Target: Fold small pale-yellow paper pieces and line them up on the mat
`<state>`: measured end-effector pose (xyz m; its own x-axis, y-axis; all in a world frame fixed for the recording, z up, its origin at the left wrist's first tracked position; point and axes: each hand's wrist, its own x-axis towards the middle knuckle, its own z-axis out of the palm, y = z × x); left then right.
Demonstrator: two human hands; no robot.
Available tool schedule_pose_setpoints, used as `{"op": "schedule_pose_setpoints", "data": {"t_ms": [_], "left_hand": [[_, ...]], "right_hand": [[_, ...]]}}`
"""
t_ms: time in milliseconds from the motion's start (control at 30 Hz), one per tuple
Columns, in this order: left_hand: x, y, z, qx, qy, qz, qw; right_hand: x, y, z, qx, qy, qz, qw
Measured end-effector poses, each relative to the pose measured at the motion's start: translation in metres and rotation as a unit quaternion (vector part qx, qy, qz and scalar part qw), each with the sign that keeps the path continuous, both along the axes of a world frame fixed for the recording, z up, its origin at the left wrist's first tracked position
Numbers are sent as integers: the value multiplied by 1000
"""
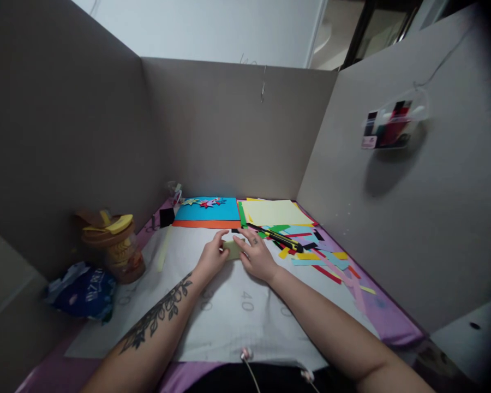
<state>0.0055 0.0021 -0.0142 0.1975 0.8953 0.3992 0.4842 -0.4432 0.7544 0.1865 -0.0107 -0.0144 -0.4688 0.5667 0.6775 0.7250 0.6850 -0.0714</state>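
A small piece of pale yellow-green paper point(232, 250) is held between my two hands at the middle of the white sheet point(229, 305). My left hand point(213, 252) pinches its left side with thumb and forefinger. On the paper's right part, the fingers of my right hand point(257, 254) are closed. Just beyond my right hand lies a yellow-and-black utility knife point(284, 240). Several folded paper stars point(208, 203) rest on blue paper point(225, 210) at the back left.
Stacked coloured sheets point(274, 212) lie at the back right, with loose paper strips point(323, 256) in front. A lidded brown cup point(120, 248) and a blue packet point(84, 292) stand at the left. Grey partitions point(237, 125) enclose the desk. A plastic container point(395, 123) hangs on the right wall.
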Motion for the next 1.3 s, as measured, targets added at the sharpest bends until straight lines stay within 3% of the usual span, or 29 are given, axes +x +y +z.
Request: {"op": "schedule_pose_setpoints", "data": {"t_ms": [500, 933, 1300], "left_hand": [[-2, 4, -3, -19, -26, -7, 999], [-2, 6, -6, -12, -29, -14, 999], [-2, 4, -3, -14, -36, -16, 999]], "right_hand": [[1, 1, -4, -3, -32, 25, 999], [5, 1, -4, 26, -1, 80, 996], [2, -5, 1, 14, -2, 30, 999]]}}
